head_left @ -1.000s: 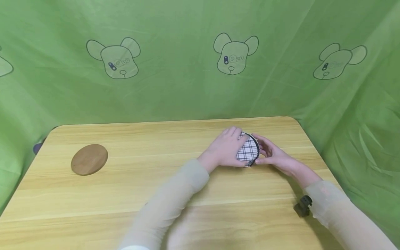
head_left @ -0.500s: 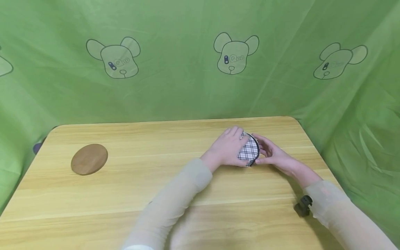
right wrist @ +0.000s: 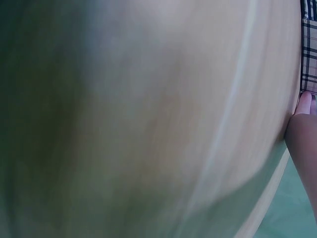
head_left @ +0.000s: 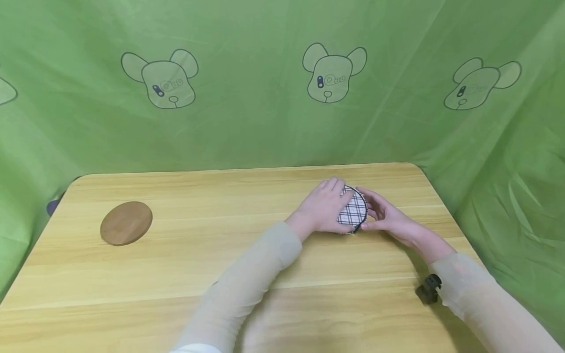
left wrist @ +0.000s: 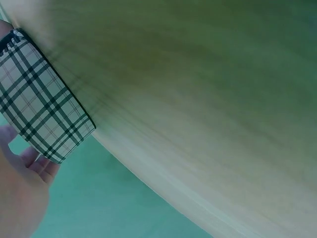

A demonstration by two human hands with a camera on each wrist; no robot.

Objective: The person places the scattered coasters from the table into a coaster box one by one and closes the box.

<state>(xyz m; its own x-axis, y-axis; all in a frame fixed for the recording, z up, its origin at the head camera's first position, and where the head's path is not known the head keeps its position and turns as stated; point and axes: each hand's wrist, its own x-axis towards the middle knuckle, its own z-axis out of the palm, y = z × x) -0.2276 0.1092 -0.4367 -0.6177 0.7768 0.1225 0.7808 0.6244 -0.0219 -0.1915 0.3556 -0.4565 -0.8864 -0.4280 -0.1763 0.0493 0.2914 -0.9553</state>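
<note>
A white-and-black plaid round box (head_left: 353,211) with black trim stands toward the right of the wooden table in the head view. My left hand (head_left: 324,208) holds it from the left, its palm and fingers covering part of the plaid top. On the other side my right hand (head_left: 390,220) grips the rim, thumb on the near side and fingers bent round the far side. The left wrist view shows the box's plaid wall (left wrist: 44,96) at the left edge. In the right wrist view only a strip of that wall (right wrist: 309,54) shows beside a fingertip.
A flat brown wooden disc (head_left: 126,223) lies on the left part of the table (head_left: 198,264). Green cloth (head_left: 247,122) with printed bear heads hangs behind and at the sides. A small black device (head_left: 428,289) is at the right sleeve.
My left hand has slid slightly to the right along the box, showing a little more at its left shift. The right hand and the disc stay put.
</note>
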